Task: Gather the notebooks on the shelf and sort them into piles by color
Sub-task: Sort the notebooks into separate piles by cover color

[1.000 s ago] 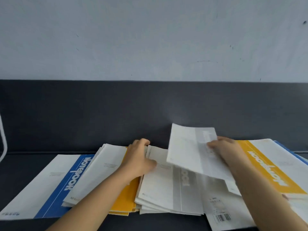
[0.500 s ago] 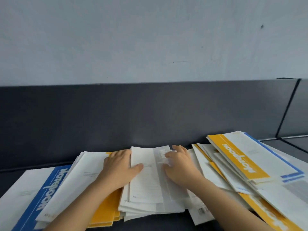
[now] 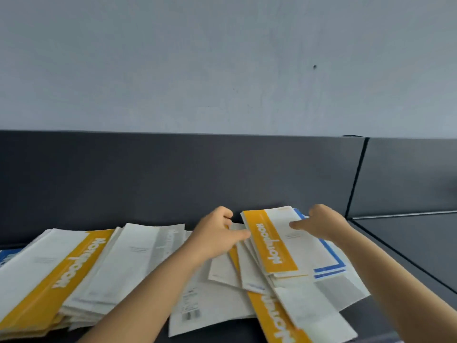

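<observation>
From where I stand: two hands, a left hand (image 3: 215, 235) and a right hand (image 3: 321, 222). Three yellow covers show: left yellow notebook (image 3: 61, 271), top yellow notebook (image 3: 272, 246), front yellow notebook (image 3: 277, 325). Two blue show: far-left blue notebook (image 3: 5, 257), right blue notebook (image 3: 330, 264). The grey-white notebooks (image 3: 153, 246) overlap too much to count.

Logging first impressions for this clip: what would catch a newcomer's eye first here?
The left hand and right hand flank the yellow-banded notebook topping the messy heap at right. A second yellow notebook lies at left beside a grey-banded stack, on the dark shelf.

A pale wall (image 3: 222, 58) with a small dark spot (image 3: 314, 67) rises above a dark panel (image 3: 148, 174).
</observation>
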